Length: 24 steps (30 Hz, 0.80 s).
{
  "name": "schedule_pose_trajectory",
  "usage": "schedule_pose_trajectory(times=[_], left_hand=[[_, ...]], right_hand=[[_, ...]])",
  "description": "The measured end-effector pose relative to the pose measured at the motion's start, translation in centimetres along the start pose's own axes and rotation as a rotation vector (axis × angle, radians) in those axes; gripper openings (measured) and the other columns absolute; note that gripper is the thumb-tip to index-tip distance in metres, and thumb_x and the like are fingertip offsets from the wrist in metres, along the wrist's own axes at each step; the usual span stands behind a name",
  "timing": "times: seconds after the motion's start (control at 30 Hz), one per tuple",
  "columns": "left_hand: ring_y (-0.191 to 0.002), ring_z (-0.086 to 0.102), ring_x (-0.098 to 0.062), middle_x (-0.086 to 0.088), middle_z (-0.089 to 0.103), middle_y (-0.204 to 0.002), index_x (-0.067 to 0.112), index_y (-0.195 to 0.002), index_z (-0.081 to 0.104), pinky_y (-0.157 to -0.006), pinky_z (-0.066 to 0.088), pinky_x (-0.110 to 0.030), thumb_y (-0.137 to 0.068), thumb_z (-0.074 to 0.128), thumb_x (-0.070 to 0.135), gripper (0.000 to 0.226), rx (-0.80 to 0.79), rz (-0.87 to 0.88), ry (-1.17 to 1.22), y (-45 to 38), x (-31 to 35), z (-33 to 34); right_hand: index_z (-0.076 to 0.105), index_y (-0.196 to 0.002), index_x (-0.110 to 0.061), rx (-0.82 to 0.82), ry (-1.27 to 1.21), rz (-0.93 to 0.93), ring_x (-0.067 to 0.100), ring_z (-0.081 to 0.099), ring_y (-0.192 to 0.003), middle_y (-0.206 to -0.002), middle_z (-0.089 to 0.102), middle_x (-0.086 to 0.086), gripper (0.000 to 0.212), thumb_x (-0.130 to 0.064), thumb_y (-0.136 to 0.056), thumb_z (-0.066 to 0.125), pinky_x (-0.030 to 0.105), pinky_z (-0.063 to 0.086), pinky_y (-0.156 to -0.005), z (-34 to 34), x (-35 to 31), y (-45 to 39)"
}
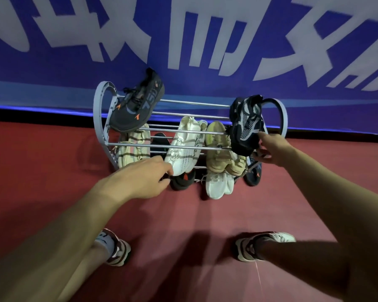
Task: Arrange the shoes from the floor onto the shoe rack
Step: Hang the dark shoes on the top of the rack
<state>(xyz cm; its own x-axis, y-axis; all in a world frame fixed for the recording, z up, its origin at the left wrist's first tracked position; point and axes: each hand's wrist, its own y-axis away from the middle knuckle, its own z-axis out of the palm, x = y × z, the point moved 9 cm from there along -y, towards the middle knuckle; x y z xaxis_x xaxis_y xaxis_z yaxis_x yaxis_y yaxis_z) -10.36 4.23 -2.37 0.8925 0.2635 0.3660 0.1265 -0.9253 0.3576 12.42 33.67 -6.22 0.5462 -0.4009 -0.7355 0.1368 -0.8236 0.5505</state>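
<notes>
Fingers: right hand [268,150] pinches the near end of a black-and-grey mesh shoe [246,125]; left hand [140,176] is loosely curled, fingertips just beside the toe of a white shoe [184,144], holding nothing.
Mesh shoe: on the right end of the rack's top tier, tilted, toe toward the near side.
Writing: the dark shoe [138,103] on the left of the top tier shows "750" on its side, with orange marks; big white characters on the blue banner [205,40] behind are cut off and not readable.
Rack [102,118]: grey arched ends, metal rods, standing against the banner on a red floor [42,171].
Lower tiers: striped beige shoe [134,147] at left, white shoe in the middle, tan shoe [218,144] right of it; rods cross in front of them.
Floor level: black shoe [182,182], white pair [219,185], a dark shoe [254,174] at right, partly hidden.
Near: the person's two feet in brown-and-white sneakers [118,250].
</notes>
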Motion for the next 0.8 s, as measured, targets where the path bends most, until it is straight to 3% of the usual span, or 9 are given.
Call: schedule_pose_trajectory(times=[0.13, 0.23, 0.4, 0.57, 0.7, 0.8], left_hand=[[-0.115, 0.057, -0.019, 0.004, 0.052, -0.129, 0.032, -0.13, 0.056, -0.098, 0.047, -0.039, -0.1, 0.05, 0.037, 0.031, 0.016, 0.052, -0.002, -1.9, 3.1, -0.9], [-0.118, 0.056, -0.02, 0.003, 0.049, -0.134, 0.031, -0.132, 0.055, -0.1, 0.046, -0.039, -0.101, 0.049, 0.037, 0.033, -0.006, 0.069, -0.012, -3.4, 5.4, -0.6], [-0.124, 0.049, -0.014, 0.011, 0.05, -0.13, 0.035, -0.132, 0.057, -0.105, 0.042, -0.038, -0.1, 0.05, 0.036, 0.032, 0.075, 0.123, 0.029, -6.6, 8.9, 0.1], [-0.103, 0.056, -0.005, 0.02, 0.051, -0.114, 0.038, -0.12, 0.062, -0.091, 0.048, -0.029, -0.098, 0.053, 0.031, 0.025, 0.082, 0.144, 0.136, -10.9, 10.4, 2.1], [-0.103, 0.058, 0.0, 0.023, 0.052, -0.116, 0.038, -0.112, 0.067, -0.084, 0.044, -0.009, -0.093, 0.055, 0.025, 0.026, 0.035, 0.186, 0.235, -13.5, 11.0, 5.3], [-0.085, 0.064, -0.004, 0.025, 0.053, -0.117, 0.041, -0.109, 0.067, -0.072, 0.047, -0.012, -0.091, 0.06, 0.018, 0.03, 0.012, 0.178, 0.264, -14.8, 10.3, 7.2]], right_hand=[[0.065, -0.091, -0.016, -0.046, -0.014, 0.001, 0.021, 0.061, -0.086, -0.087, 0.063, 0.005, 0.02, -0.027, -0.098, 0.05, 0.045, 0.054, -0.093, -1.9, 3.2, 0.5], [0.067, -0.094, -0.014, -0.089, -0.001, 0.008, 0.02, 0.06, -0.082, -0.091, 0.061, 0.008, 0.013, -0.017, -0.098, 0.055, 0.041, 0.056, -0.086, -3.5, 6.8, 0.3], [0.064, -0.109, -0.006, -0.059, 0.067, 0.104, 0.021, 0.06, -0.09, -0.103, 0.063, 0.01, 0.019, -0.022, -0.1, 0.059, 0.038, 0.058, -0.082, -6.4, 15.0, -4.6], [0.059, -0.126, -0.006, -0.009, -0.012, 0.224, 0.023, 0.058, -0.093, -0.108, 0.056, 0.01, 0.031, -0.024, -0.1, 0.059, 0.037, 0.057, -0.074, -6.5, 22.2, -12.3], [0.058, -0.127, -0.008, -0.03, -0.087, 0.356, 0.026, 0.057, -0.101, -0.118, 0.056, 0.009, 0.03, -0.022, -0.101, 0.056, 0.043, 0.057, -0.085, -4.9, 27.2, -16.9], [0.06, -0.122, -0.011, -0.048, -0.209, 0.44, 0.027, 0.057, -0.102, -0.119, 0.054, 0.01, 0.025, -0.019, -0.099, 0.056, 0.042, 0.057, -0.084, -4.1, 29.6, -19.7]])
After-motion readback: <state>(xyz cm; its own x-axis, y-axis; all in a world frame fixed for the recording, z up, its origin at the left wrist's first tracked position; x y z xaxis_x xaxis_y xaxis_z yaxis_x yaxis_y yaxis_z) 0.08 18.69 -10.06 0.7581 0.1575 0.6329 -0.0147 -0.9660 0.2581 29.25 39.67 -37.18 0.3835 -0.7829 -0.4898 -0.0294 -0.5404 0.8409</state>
